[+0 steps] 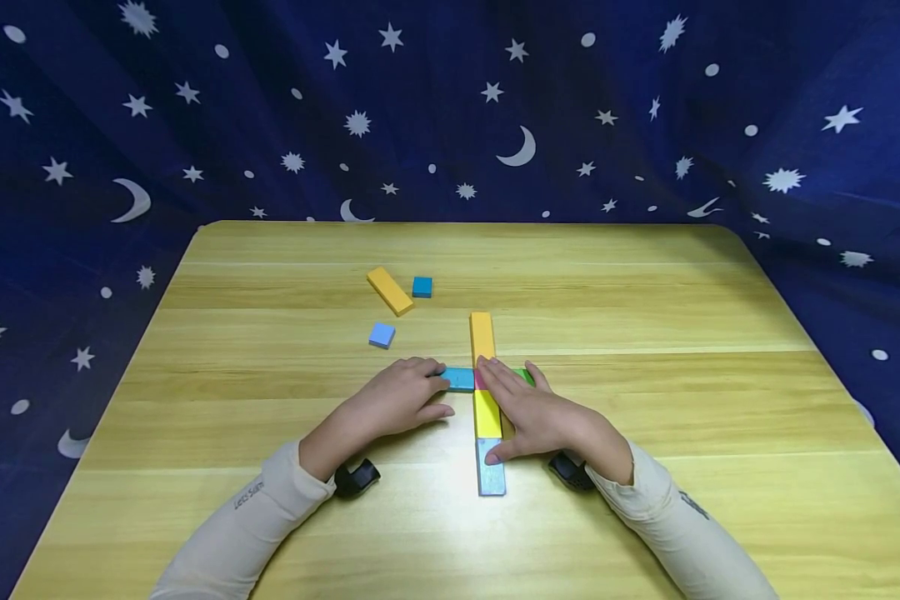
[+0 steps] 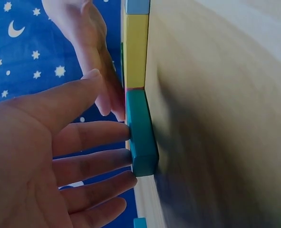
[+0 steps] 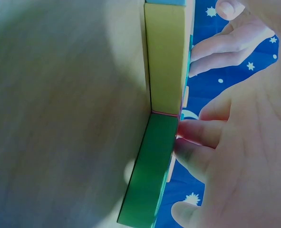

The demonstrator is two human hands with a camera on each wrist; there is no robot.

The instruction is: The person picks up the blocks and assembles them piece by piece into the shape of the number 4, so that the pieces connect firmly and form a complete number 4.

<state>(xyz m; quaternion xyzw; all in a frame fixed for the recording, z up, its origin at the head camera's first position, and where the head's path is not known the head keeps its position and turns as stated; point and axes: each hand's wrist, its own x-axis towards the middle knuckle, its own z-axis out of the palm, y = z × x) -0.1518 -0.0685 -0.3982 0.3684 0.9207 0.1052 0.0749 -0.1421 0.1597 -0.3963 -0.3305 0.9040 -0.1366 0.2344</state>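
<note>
Flat wooden blocks form a cross on the table. A pink block (image 1: pixel 479 382) is at its middle, partly covered. An orange block (image 1: pixel 482 332) extends behind it; a yellow block (image 1: pixel 487 415) and a light blue block (image 1: pixel 491 481) extend in front. My left hand (image 1: pixel 396 397) has its fingertips touching the outer end of the blue block (image 1: pixel 461 380) on the left. Its fingers are extended in the left wrist view. My right hand (image 1: pixel 534 415) lies spread over the centre, partly hiding the green block (image 3: pixel 152 166) on the right. Its thumb is over the light blue block.
Behind the left hand lie a loose orange block (image 1: pixel 390 291), a small blue square block (image 1: pixel 422 287) and a periwinkle square block (image 1: pixel 382 335). The wooden table (image 1: pixel 645 300) reaches back to a dark blue curtain (image 1: pixel 435 100) with stars and moons.
</note>
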